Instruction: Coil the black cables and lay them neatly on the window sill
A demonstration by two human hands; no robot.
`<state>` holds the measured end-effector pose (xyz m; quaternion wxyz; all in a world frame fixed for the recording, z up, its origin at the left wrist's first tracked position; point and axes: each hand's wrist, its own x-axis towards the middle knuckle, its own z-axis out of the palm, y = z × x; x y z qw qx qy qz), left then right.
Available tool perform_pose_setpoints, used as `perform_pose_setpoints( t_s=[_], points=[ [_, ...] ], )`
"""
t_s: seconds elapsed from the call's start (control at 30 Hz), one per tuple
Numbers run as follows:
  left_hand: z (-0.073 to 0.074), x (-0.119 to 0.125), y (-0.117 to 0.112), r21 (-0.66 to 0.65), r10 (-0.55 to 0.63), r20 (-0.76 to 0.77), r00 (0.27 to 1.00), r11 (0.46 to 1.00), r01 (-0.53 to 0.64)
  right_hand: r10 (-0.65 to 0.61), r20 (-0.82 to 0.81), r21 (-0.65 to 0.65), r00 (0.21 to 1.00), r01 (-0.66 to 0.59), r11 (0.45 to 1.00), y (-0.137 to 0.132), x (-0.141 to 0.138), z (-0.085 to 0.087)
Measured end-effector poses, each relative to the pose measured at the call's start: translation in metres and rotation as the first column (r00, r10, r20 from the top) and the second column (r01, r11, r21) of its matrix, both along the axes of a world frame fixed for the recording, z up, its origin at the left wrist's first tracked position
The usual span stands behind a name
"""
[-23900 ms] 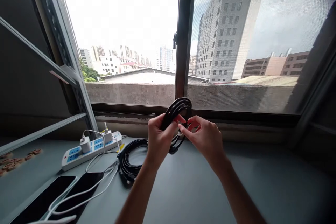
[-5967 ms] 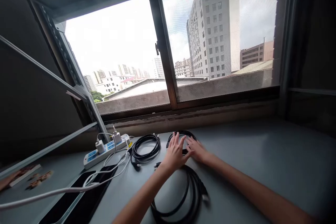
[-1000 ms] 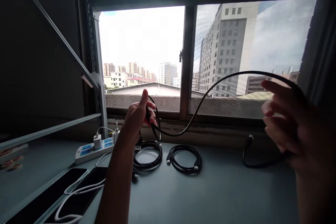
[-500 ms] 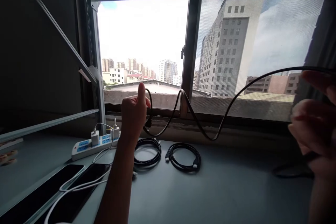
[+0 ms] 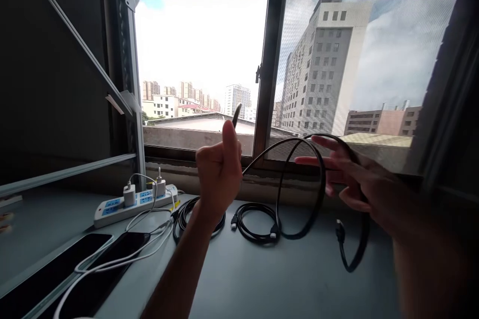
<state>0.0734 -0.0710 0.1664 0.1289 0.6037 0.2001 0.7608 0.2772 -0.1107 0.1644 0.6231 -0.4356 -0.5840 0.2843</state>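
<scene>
A long black cable [image 5: 321, 194] runs between my two hands above the desk. My left hand [image 5: 220, 172], thumb up, is closed around one end of it; a short dark tip sticks up past the thumb. Toward the right, my right hand [image 5: 361, 179] has its fingers stretched toward the left, and loops of the cable lie over and around it. Below this hand dangles the cable's plug [image 5: 340, 232]. Beneath the hands, a coiled black cable [image 5: 258, 237] with two light-tipped plugs lies on the desk, and another coil [image 5: 183, 217] is partly hidden by my left forearm.
On the left is a white power strip [image 5: 108, 217] with chargers plugged in. White cords [image 5: 101, 265] cross two dark flat panels [image 5: 71, 264]. A metal frame post [image 5: 136, 89] stands before the window. The grey desk [image 5: 262, 284] extends below my hands.
My right hand has come in from the right edge toward the middle, bringing the cable into loops beside it. My left hand has shifted a little to the right, still holding the cable.
</scene>
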Motion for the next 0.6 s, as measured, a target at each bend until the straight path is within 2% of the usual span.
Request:
perform_pose_setpoints(
  t_s=[0.07,0.13,0.3,0.37,0.43,0.5,0.57,0.6],
  points=[
    [-0.003,0.007,-0.005,0.032,-0.054,-0.036,0.998,0.998,0.055,0.151,0.002,-0.092,0.988,-0.151,0.984,0.004,-0.008,-0.002],
    [-0.007,0.013,-0.009,0.028,-0.095,-0.085,0.992,0.995,0.098,0.212,0.0,-0.088,0.977,-0.211,0.973,0.005,-0.016,-0.003],
    [-0.015,0.024,-0.013,-0.002,-0.1,-0.312,0.945,0.995,0.104,0.073,-0.015,0.076,0.997,-0.072,0.994,0.005,-0.025,-0.002],
    [-0.017,0.031,-0.015,-0.009,-0.077,-0.486,0.871,0.997,0.082,0.083,-0.029,0.06,0.996,-0.082,0.995,0.007,-0.025,-0.003],
    [-0.018,0.038,-0.019,-0.006,-0.056,-0.661,0.749,0.998,0.07,0.124,-0.007,0.048,0.992,-0.123,0.991,0.008,-0.026,-0.005],
    [-0.019,0.044,-0.023,0.005,-0.037,-0.767,0.641,0.998,0.064,0.126,0.047,0.072,0.991,-0.129,0.989,0.01,-0.027,-0.006],
    [-0.02,0.047,-0.026,0.013,-0.027,-0.802,0.597,0.998,0.063,0.087,0.091,0.109,0.992,-0.097,0.989,0.011,-0.028,-0.007],
    [-0.02,0.047,-0.026,0.011,-0.032,-0.799,0.6,0.998,0.068,0.067,0.102,0.124,0.992,-0.08,0.989,0.01,-0.028,-0.007]
  ],
)
